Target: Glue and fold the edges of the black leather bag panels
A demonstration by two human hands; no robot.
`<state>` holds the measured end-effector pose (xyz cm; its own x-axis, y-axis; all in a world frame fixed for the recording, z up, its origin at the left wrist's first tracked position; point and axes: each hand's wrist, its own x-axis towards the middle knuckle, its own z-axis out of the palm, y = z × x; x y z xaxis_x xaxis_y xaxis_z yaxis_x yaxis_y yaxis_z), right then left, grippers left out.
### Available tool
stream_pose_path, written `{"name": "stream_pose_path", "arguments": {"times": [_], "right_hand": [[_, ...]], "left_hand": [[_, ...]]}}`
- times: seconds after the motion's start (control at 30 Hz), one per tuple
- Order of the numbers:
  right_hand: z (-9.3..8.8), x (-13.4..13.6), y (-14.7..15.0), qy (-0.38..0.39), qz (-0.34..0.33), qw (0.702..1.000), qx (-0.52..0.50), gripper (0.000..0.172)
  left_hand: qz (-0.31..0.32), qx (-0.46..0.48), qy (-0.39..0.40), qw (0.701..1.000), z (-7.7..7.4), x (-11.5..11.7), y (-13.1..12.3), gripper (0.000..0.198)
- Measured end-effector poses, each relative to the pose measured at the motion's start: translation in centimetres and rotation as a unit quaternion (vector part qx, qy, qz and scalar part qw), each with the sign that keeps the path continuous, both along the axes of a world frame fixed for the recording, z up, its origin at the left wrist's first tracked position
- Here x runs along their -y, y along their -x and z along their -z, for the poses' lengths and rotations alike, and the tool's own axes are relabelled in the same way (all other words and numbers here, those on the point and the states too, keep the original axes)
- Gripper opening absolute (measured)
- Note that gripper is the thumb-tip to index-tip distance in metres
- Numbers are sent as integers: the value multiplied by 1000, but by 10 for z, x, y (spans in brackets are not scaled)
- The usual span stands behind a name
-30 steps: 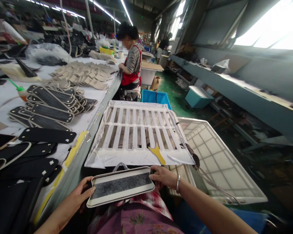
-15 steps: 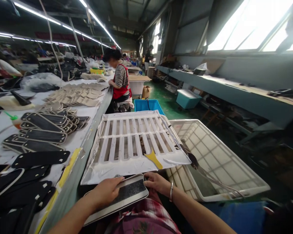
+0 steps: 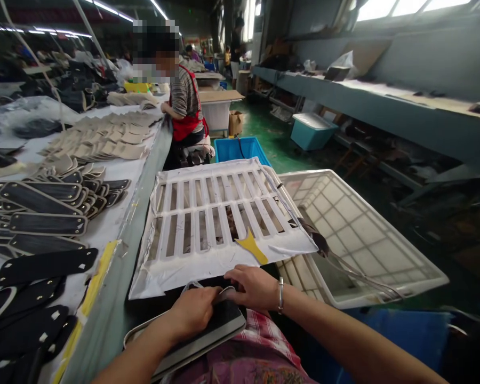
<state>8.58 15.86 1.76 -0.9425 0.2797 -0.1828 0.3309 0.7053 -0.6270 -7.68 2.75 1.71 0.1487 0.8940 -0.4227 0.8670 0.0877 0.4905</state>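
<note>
Holding: one dark pale-edged panel (image 3: pixel 212 338), lying tilted over the person's lap. Left hand (image 3: pixel 194 309): closing its fingers on the upper edge. Right hand (image 3: pixel 254 288): pinching beside it, near the upper right corner; fingertips are partly hiding, so firmness is not showing.

Risks, as judged: the panel could be sliding off the lap, since both hands are gripping close together along one edge and the lower edge is apparently resting only on cloth. The edging could be creasing or shifting under an uneven pinch. A yellow forked piece (image 3: pixel 253 246) is lying near the front of the slatted white crate (image 3: pixel 176 272); a lifting right hand could be knocking it down.

Containers:
- Slatted crate: standing before the lap, pale sheeting covering its margins; something mixed is showing through the slots, too obscured for naming.
- Open white crate (image 3: pixel 356 224): standing at right, a grey strap (image 3: pixel 356 269) trailing across its opening; a snag is possible there.
- Blue bin (image 3: pixel 260 152): standing beyond, contents not showing.
- Teal box (image 3: pixel 310 133): wearing a pale cover, contents hiding.

Table (image 3: pixel 144 186), left: bearing stacked dark panels (image 3: pixel 48 224).
</note>
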Motion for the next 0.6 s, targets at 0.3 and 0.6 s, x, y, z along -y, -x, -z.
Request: {"name": "stream_pose_path", "arguments": {"times": [0.3, 0.6], "right_hand": [[-13, 6, 19, -177, -189, 958, 124, 18], [-13, -10, 21, -68, -175, 973, 136, 43]], "left_hand": [[-11, -3, 15, 1000, 3, 3, -4, 54], [27, -97, -4, 995, 9, 10, -19, 57]]}}
